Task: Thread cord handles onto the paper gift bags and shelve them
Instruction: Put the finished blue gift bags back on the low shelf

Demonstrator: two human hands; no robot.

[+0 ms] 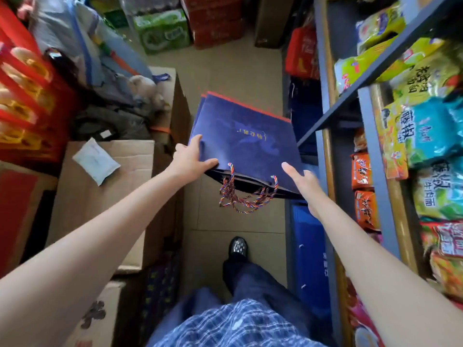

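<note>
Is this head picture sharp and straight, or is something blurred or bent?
Head view: wide-angle bending curves the shelf frame and stretches both forearms; the red boxes at the left edge are smeared; the blue gift bags and cord handles are fairly sharp; light is soft, without hard glare.
</note>
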